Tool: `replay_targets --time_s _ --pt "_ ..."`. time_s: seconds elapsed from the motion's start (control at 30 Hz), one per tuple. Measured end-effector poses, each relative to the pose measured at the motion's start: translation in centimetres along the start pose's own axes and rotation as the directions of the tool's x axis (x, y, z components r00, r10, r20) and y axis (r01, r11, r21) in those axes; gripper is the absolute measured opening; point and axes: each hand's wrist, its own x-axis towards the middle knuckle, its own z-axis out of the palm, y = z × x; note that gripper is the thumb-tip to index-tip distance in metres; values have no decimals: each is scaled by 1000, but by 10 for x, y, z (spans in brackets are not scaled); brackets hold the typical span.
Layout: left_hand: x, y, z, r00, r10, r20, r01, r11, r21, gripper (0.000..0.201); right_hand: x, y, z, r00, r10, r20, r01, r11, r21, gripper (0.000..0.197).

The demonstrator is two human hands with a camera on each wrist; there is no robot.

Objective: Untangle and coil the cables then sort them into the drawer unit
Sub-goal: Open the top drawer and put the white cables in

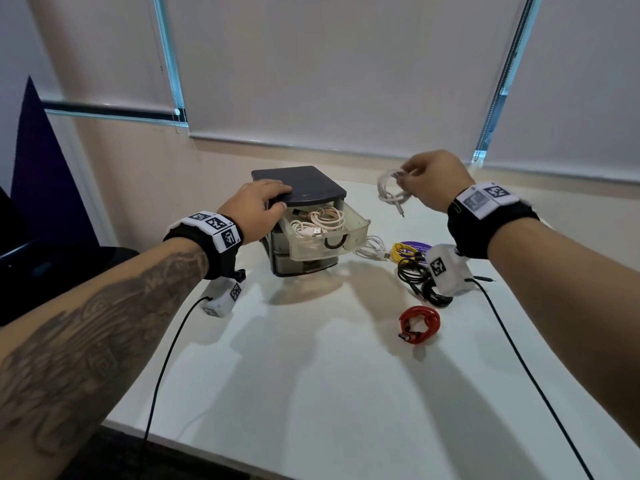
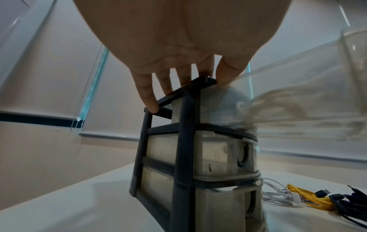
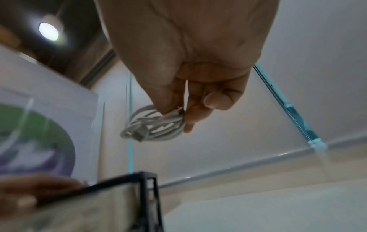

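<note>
Our left hand (image 1: 258,202) flat with fingers straight, our right hand (image 1: 431,176) raised, fingertips pinched together, both forearms extended forward

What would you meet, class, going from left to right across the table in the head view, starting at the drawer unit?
drawer unit → white cable on the table → yellow cable → black cables. The red cable lies nearer, overlapping these in left-right order, so it is left out.
</note>
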Motion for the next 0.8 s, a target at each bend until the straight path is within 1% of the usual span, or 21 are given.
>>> replay_targets --time_s 0.03,0.07,0.13,0.2,0.23,0.27,0.33,0.37,0.4,0.43,0.47,0.5,0.53,0.57,0.63,0.67,0.73,0.8 --pt "0 0 0 1000 4 -3 -4 1000 -2 40 1 -11 0 1000 -18 -9 19 996 92 14" --pt "0 1 -1 1000 5 -4 -5 1000 -4 40 0 -23 4 999 -44 11 42 989 144 14" --pt "0 1 -1 1000 0 -1 0 1000 -5 41 -3 -47 17 990 -123 68 112 983 142 15" --pt "0 -1 -1 1000 -7 3 7 1000 -5 41 -5 -66 32 970 -219 105 217 976 30 17" --pt "0 -2 0 1000 -9 6 9 1000 -4 41 -6 -72 39 955 -254 153 263 964 -43 18" --pt "0 -3 0 1000 -11 9 11 1000 -1 41 -7 -76 45 935 -267 232 302 945 -127 18" --pt "1 -4 0 1000 -15 20 15 1000 5 42 -7 -81 52 879 -237 414 368 889 -272 15" --pt "1 -5 0 1000 -15 24 15 1000 9 42 -8 -82 53 860 -213 463 378 876 -299 12" --pt "1 -5 0 1000 -14 25 13 1000 11 42 -7 -82 51 852 -203 482 377 877 -298 14" --pt "2 -4 1 1000 -11 24 11 1000 11 42 -6 -81 49 857 -211 471 377 879 -292 22" --pt "2 -4 1 1000 -7 21 7 1000 10 42 -7 -79 45 869 -237 435 383 878 -286 33" --pt "2 -4 1 1000 -3 19 2 1000 12 42 -8 -77 41 875 -266 405 396 874 -282 40" --pt "2 -4 1 1000 -1 19 0 1000 14 42 -11 -75 38 869 -297 396 416 871 -262 40" --pt "2 -4 1 1000 -1 21 0 1000 17 42 -14 -73 38 852 -309 423 431 871 -233 37" --pt "3 -5 1 1000 -2 25 1 1000 16 42 -19 -70 44 813 -265 518 431 873 -229 36" --pt "3 -5 1 1000 0 25 -1 1000 16 42 -21 -69 48 805 -240 542 426 870 -247 41" --pt "3 -5 1 1000 1 24 -1 1000 19 42 -23 -70 51 810 -228 540 425 863 -273 53" --pt "3 -5 0 1000 -2 22 2 1000 19 42 -24 -71 50 824 -287 489 450 855 -257 56"
